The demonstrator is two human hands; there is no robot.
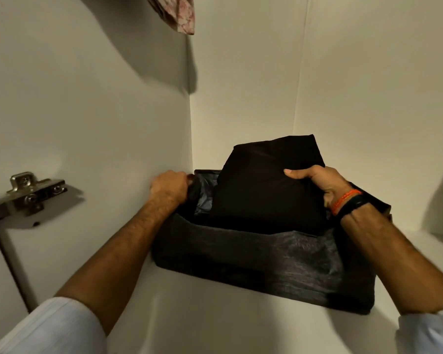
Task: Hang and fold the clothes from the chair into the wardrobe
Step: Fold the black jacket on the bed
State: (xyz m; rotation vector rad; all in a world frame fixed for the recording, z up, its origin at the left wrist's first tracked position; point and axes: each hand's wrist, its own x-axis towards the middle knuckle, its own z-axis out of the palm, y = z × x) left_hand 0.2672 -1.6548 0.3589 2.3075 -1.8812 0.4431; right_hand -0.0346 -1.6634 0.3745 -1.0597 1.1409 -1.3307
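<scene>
Standing in the wardrobe shelf's [215, 315] back left corner: one dark fabric storage bin [261, 259], holding one folded black garment [266, 185] upright, gripped at its right edge by the right hand [320, 182]; left hand [170, 186] gripping the bin's left rim; one metal hinge [27, 194] on the left wall.

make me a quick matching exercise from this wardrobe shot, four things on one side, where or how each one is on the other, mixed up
Things:
1. folded black garment
2. left hand
3. metal hinge
4. floral cloth

States:
A. hanging at the top of the view
B. gripping the dark fabric bin's left rim
C. fixed to the left wall
D. standing in the bin, held by the right hand

Pairs: 1-D, 2-B, 3-C, 4-A
</scene>
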